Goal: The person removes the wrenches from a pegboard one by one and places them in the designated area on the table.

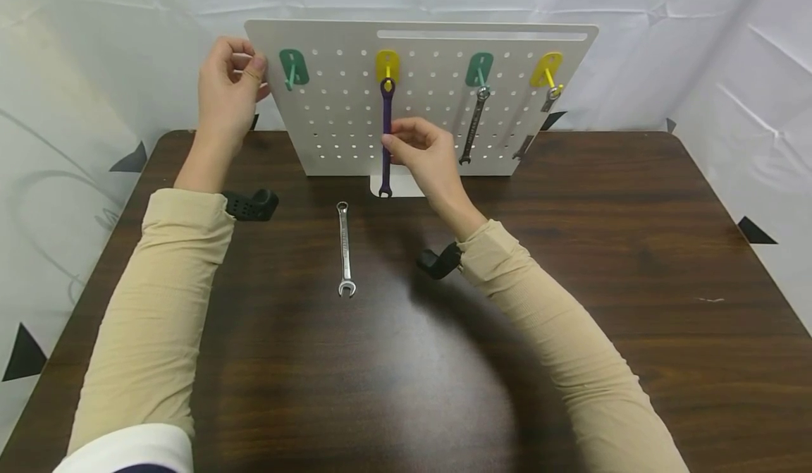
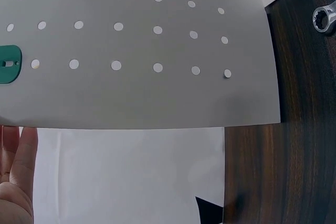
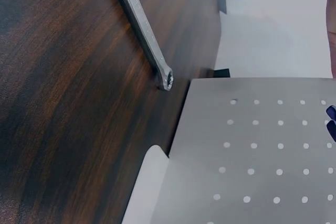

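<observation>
A purple combination wrench hangs upright before the grey pegboard, its ring end at a yellow hook. My right hand pinches its shaft between thumb and fingers; in the right wrist view only its open end shows. My left hand holds the board's left edge, thumb near the front and fingertips partly hidden behind it in the left wrist view. Left of the right hand, a silver combination wrench lies on the table, open end toward me.
A silver wrench hangs from the right green hook, and another from the right yellow hook. The left green hook is bare. A white base tab juts onto the brown table; white sheeting stands behind.
</observation>
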Motion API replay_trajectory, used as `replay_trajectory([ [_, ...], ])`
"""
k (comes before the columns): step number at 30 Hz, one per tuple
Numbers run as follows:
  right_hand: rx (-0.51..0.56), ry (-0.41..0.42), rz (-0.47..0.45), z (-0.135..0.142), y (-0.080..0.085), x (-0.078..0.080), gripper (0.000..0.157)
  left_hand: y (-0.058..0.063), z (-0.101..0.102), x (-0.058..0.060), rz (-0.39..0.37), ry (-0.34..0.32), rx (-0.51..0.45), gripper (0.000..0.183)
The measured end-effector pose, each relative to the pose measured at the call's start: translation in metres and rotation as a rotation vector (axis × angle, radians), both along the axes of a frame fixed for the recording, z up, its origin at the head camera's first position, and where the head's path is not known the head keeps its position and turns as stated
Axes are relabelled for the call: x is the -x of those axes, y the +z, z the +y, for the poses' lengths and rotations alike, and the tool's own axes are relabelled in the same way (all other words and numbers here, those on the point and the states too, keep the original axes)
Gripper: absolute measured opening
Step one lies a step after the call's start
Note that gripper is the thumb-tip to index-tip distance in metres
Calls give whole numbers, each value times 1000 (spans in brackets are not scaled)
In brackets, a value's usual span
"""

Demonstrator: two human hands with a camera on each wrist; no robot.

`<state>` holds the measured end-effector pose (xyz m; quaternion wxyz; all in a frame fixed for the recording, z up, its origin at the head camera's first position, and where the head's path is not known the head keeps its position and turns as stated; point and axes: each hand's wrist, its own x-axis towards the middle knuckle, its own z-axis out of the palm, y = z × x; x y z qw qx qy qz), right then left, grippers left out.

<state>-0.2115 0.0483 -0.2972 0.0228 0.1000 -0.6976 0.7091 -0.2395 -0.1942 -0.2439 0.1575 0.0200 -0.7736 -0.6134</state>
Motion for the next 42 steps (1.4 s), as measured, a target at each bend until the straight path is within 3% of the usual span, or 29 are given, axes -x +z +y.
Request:
replay_trajectory([
  [11, -7, -11, -10, 1, -1, 0, 23, -2, -1, 2, -3, -1, 3, 5],
  [23, 0, 43, -104, 6, 6, 0, 22, -2, 0, 1, -3, 1, 14, 11],
  [31, -39, 68, -117, 10, 9, 0, 24, -2, -1, 0, 3, 2, 30, 11],
  [42, -57, 37, -116, 11, 10, -1, 27, -1, -1, -2, -3, 1, 16, 6],
])
